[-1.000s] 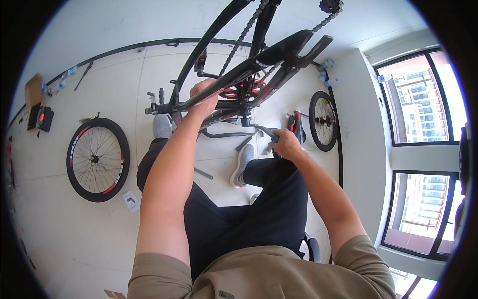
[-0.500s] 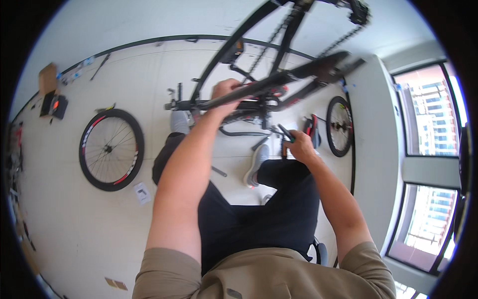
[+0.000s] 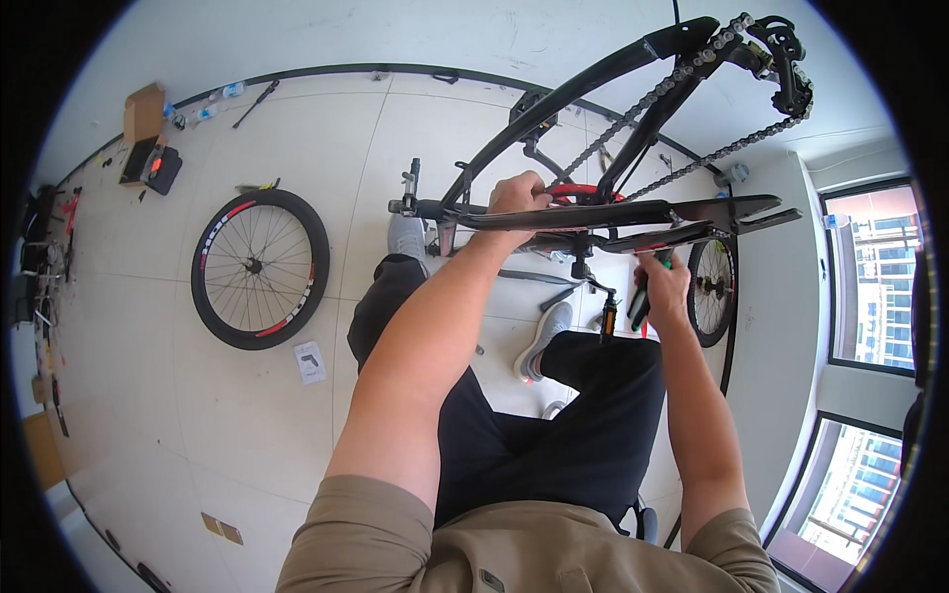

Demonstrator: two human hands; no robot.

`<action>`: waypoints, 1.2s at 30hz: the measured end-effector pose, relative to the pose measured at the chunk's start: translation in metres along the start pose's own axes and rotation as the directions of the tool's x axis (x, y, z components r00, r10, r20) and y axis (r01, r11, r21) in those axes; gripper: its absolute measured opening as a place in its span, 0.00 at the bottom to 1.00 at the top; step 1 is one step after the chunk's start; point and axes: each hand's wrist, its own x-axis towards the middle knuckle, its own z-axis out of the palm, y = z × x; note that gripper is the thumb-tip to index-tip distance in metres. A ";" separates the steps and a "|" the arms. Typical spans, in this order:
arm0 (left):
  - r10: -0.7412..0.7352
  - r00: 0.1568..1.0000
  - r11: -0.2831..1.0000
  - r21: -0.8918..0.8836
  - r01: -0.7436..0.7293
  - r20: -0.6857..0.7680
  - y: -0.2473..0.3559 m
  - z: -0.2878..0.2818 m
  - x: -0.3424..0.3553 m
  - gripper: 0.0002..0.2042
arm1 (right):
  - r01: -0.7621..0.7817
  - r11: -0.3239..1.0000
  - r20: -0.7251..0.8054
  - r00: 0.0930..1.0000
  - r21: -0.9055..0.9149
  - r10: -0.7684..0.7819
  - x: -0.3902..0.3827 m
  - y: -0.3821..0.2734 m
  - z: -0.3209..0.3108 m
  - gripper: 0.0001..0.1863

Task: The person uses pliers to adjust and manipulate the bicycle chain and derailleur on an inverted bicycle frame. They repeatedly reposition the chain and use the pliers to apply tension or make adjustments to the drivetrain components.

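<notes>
Above my legs is a black bicycle frame [image 3: 583, 215] without wheels, its stays reaching to the upper right. My left hand [image 3: 519, 203] is closed around a frame tube, left of the red chainring [image 3: 585, 193]. The chain [image 3: 633, 117] runs slack from there to the rear derailleur [image 3: 786, 74]. My right hand [image 3: 666, 287], just below the frame, is closed on a dark green-and-black handled tool [image 3: 641, 299]; its working end is hidden. Between my hands a crank carries a black pedal with orange reflectors [image 3: 609, 314].
A loose wheel [image 3: 314, 265] lies on the tiles at left, near a small printed card [image 3: 309, 363]. Another wheel [image 3: 714, 287] is by the right wall. An open cardboard box [image 3: 144, 111] and plastic bottles [image 3: 232, 90] lie at far left. Windows [image 3: 870, 277] line the right.
The frame has swung and now sits lower and further right in the view, which has also shifted. My right hand has risen with the tool to just under the frame. My left hand keeps its hold.
</notes>
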 end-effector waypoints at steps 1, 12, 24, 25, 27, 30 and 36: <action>-0.014 1.000 1.000 -0.019 0.014 0.013 0.000 0.001 0.000 0.12 | 0.010 1.000 -0.020 1.000 0.018 -0.010 0.002 -0.008 -0.001 0.08; 0.184 0.982 0.979 0.093 -0.179 -0.046 0.007 0.015 -0.002 0.10 | 0.188 0.920 0.100 0.967 0.344 -0.235 0.059 -0.003 0.017 0.30; -0.165 0.975 0.985 -0.031 0.171 0.147 0.026 -0.012 0.004 0.06 | 0.305 0.950 0.028 0.951 0.067 -0.308 0.033 -0.044 0.049 0.09; -0.128 0.983 0.992 -0.002 0.129 0.131 0.019 -0.012 0.006 0.07 | 0.298 0.953 0.032 0.954 0.047 -0.299 0.034 -0.044 0.049 0.08; -0.050 0.993 0.997 0.056 0.044 0.108 0.009 -0.013 0.009 0.07 | 0.166 0.971 0.032 0.984 0.174 -0.174 0.033 -0.049 0.050 0.06; -0.087 0.992 0.996 0.037 0.083 0.093 0.011 -0.014 0.007 0.08 | 0.182 0.969 -0.007 0.983 0.169 -0.184 0.021 -0.058 0.050 0.05; -0.081 0.995 0.995 0.054 0.078 0.059 0.008 -0.015 0.009 0.09 | 0.176 0.964 -0.005 0.984 0.200 -0.179 0.018 -0.057 0.050 0.06</action>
